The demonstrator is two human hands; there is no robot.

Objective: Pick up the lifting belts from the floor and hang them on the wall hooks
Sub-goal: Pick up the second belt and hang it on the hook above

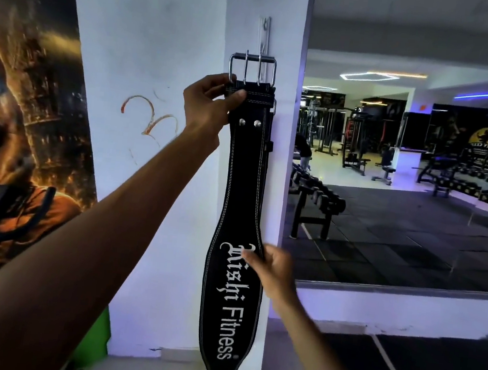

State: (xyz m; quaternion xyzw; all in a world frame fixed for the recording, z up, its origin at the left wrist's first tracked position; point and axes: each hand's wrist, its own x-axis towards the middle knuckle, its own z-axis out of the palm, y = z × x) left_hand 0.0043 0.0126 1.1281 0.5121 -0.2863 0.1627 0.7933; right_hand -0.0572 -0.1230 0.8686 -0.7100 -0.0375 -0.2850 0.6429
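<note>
Against the white pillar (264, 20) in the head view, a black lifting belt (243, 191) hangs lengthwise, its chrome double-prong buckle (252, 66) at the top and its widest part low down, where white lettering reads "Fitness" beneath a word in Gothic script. The buckle sits right at the foot of a white metal hook bracket (264, 36) screwed to the pillar; whether it rests on a hook cannot be told. The left hand (211, 102) pinches the belt's upper end just under the buckle, thumb across the front and fingers curled behind the left edge. The right hand (272, 271) touches the belt's right edge beside the Gothic word, thumb on the front face, fingers loosely bent; whether they close behind the belt is hidden. Left of the pillar hangs a dark poster (20, 83) with orange glowing figures. Right of it a large mirror (405, 172) shows a dumbbell rack (316, 193), benches and machines.
</note>
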